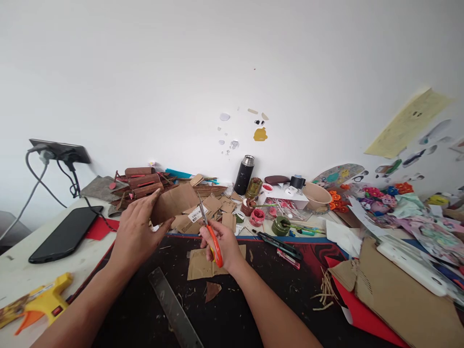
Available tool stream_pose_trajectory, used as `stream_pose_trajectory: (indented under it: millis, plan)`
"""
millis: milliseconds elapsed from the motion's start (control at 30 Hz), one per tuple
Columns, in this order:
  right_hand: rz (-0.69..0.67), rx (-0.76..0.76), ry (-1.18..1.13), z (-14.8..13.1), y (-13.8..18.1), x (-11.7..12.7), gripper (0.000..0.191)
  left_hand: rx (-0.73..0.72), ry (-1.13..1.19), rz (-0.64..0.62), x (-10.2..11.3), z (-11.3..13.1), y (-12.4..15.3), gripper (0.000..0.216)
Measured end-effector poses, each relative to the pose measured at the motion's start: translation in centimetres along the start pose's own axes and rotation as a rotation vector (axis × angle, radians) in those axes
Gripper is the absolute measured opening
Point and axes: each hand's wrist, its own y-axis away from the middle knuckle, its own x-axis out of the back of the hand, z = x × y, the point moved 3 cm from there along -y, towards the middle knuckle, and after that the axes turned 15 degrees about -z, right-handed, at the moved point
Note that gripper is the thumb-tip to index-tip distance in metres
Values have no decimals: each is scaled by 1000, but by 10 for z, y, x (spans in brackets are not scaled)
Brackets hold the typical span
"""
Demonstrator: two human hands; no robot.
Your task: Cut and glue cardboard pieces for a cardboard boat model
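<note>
My left hand (136,231) grips a brown cardboard piece (175,202) by its left edge, holding it up above the dark mat (261,280). My right hand (222,244) is closed on orange-handled scissors (209,231), whose blades point up and meet the cardboard's lower right edge beside a white barcode label (197,213). A smaller flat cardboard scrap (199,266) lies on the mat just under my right hand.
A metal ruler (174,309) lies near the front. A yellow glue gun (43,303) and black phone (67,234) sit left. A utility knife (281,244), paint pots, a black flask (243,175), a bowl, paper flowers and large cardboard sheets (398,295) crowd the right.
</note>
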Motion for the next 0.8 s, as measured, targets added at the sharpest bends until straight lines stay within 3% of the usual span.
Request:
stream_pose_trajectory:
  millis: [800]
  plan:
    - [35, -9, 10, 4, -2, 3, 71, 42, 19, -67, -3, -3, 0, 74]
